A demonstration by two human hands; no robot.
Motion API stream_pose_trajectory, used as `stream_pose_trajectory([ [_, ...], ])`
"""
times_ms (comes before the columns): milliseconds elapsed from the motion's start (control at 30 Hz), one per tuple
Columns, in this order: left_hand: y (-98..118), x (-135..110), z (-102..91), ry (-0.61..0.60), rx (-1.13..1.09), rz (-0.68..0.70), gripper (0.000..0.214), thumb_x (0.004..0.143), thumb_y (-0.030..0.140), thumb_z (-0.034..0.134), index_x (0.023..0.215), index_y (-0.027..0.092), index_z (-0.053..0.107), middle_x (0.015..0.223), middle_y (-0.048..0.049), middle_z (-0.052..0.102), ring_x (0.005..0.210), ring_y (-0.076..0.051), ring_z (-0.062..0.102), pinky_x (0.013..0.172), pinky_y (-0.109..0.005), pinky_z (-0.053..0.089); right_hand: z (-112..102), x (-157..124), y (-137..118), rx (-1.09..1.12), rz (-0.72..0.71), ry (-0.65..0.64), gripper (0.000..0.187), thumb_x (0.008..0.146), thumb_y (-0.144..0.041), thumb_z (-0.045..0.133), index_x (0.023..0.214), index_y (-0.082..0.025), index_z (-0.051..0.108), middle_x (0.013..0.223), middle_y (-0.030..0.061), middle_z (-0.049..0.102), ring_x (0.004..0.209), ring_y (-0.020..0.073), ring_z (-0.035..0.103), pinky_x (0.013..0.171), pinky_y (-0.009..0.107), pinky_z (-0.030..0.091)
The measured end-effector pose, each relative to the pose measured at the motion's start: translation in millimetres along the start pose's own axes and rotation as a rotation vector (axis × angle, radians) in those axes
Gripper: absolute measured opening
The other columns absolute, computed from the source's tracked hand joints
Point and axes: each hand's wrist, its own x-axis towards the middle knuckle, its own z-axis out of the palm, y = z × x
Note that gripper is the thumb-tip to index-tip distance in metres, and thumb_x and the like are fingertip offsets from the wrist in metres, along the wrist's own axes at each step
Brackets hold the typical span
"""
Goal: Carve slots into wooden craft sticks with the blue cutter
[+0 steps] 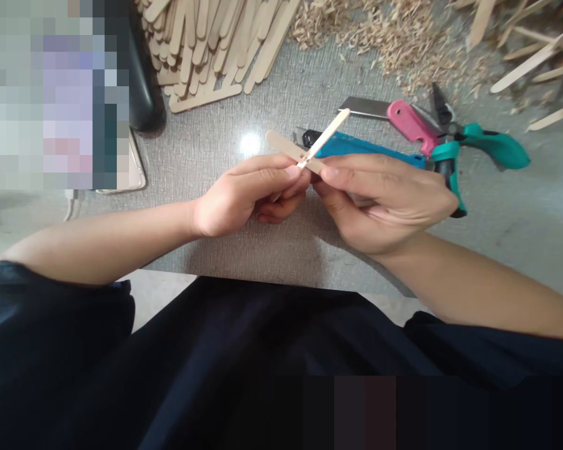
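Observation:
Two pale wooden craft sticks cross each other between my hands, just above the table's near part. One craft stick slants up to the right, its lower end pinched by the thumb and fingers of my left hand. The other craft stick slants up to the left, and my right hand grips its lower right end. A small notch or hole shows where they meet; I cannot tell how they are joined. Behind my right hand lies a blue-handled cutter, partly hidden by that hand.
A pink-handled knife with its blade out and green-handled pliers lie right of the cutter. Craft sticks are heaped at the back, beside wood shavings. More sticks lie far right. A black object stands left.

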Motion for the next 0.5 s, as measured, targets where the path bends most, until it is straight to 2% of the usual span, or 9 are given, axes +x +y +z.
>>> stream_pose_trajectory([
  [133, -1.1, -0.3, -2.0, -0.001, 0.003, -0.004, 0.055, 0.109, 0.055, 0.071, 0.072, 0.023, 0.045, 0.062, 0.0058, 0.036, 0.052, -0.006, 0.031, 0.054, -0.024, 0.03, -5.0, -1.1, 2.6, -0.027, 0.049, -0.077, 0.036, 0.099, -0.024, 0.091, 0.129, -0.045, 0.09, 0.113, -0.0034, 0.093, 0.078, 0.0216, 0.087, 0.065, 0.036, 0.076],
  [300, -2.2, 0.9, -3.7, -0.001, 0.021, -0.023, 0.062, 0.104, 0.068, 0.075, 0.073, 0.023, 0.045, 0.06, 0.0068, 0.033, 0.05, -0.006, 0.028, 0.052, -0.024, 0.027, -3.4, 2.1, 1.5, 0.004, -0.024, -0.049, 0.064, 0.099, -0.016, 0.088, 0.151, -0.053, 0.08, 0.117, -0.0073, 0.093, 0.085, 0.0212, 0.09, 0.065, 0.034, 0.075],
  [500, -1.7, 1.6, -4.5, -0.05, -0.068, -0.011, 0.054, 0.113, 0.052, 0.064, 0.072, 0.022, 0.044, 0.057, 0.0066, 0.029, 0.049, -0.006, 0.025, 0.052, -0.023, 0.023, -1.5, 4.6, -1.6, 0.042, -0.023, -0.048, 0.064, 0.1, -0.012, 0.086, 0.152, -0.049, 0.081, 0.118, -0.0046, 0.093, 0.091, 0.0231, 0.091, 0.071, 0.034, 0.078],
])
